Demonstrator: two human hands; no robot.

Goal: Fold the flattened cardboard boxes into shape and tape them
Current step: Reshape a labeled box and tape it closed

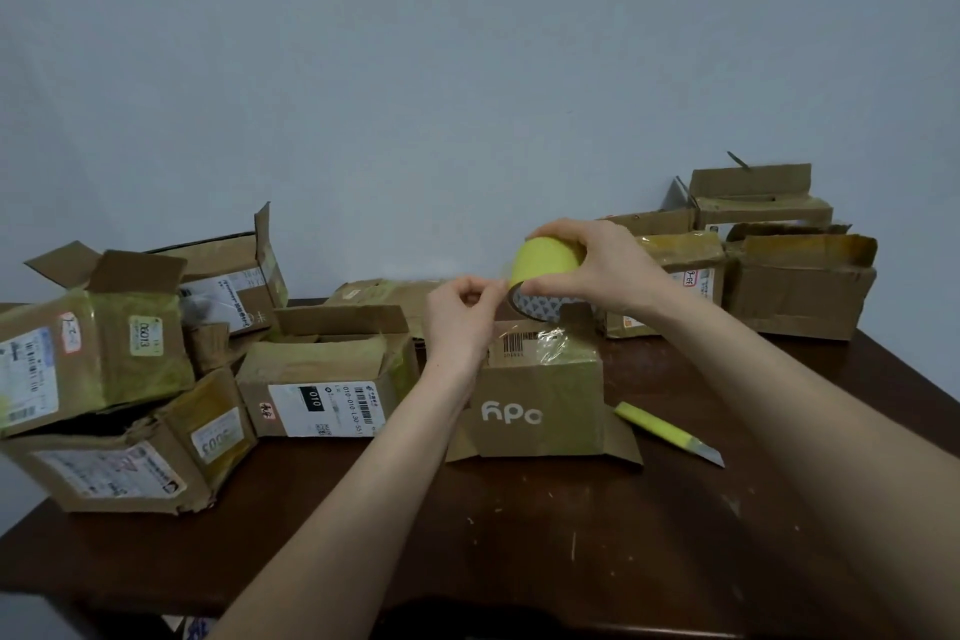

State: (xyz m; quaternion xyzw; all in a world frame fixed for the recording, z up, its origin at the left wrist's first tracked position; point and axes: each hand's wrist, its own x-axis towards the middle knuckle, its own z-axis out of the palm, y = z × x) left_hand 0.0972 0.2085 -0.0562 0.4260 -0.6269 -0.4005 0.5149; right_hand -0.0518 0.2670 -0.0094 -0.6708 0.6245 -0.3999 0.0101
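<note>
Spreading under everything is a dark, scuffed wooden bench against a plain pale wall. Worn cardboard boxes crowd its left side, and another stack sits at the far right. A small box stands near the middle, with a yellow knife lying just right of it. Above that box, the right hand has its grip curled round a yellow tape roll, and the left hand pinches the tape's loose end beside the roll.
</note>
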